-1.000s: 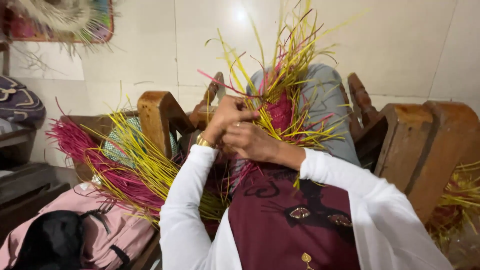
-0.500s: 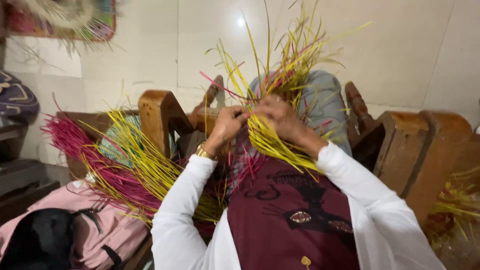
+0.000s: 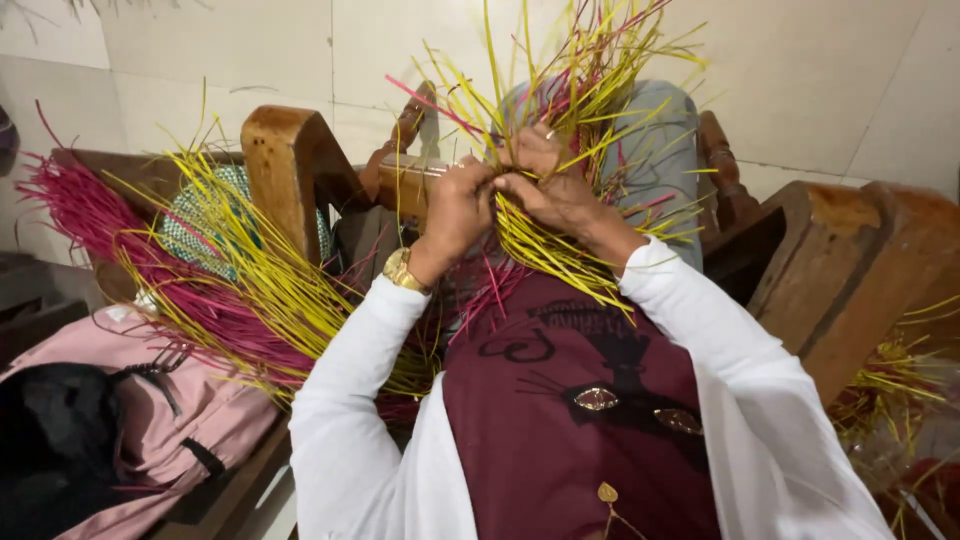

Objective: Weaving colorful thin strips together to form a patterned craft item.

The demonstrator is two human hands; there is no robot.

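Left hand and right hand pinch the yellow-and-pink stiff straw weave (fanning toward twelve o'clock); loosened fingers could let it unravel.

Warm indoor light — soft shadows; edges stretched, slightly blurred.

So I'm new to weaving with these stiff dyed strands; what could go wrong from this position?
The loose strand ends fan upward toward the face, so one might poke an eye. Both hands pinch the strands tightly together; a slip could loosen the woven part. The spare bundle lies loosely across the wooden armrest and may slide off.
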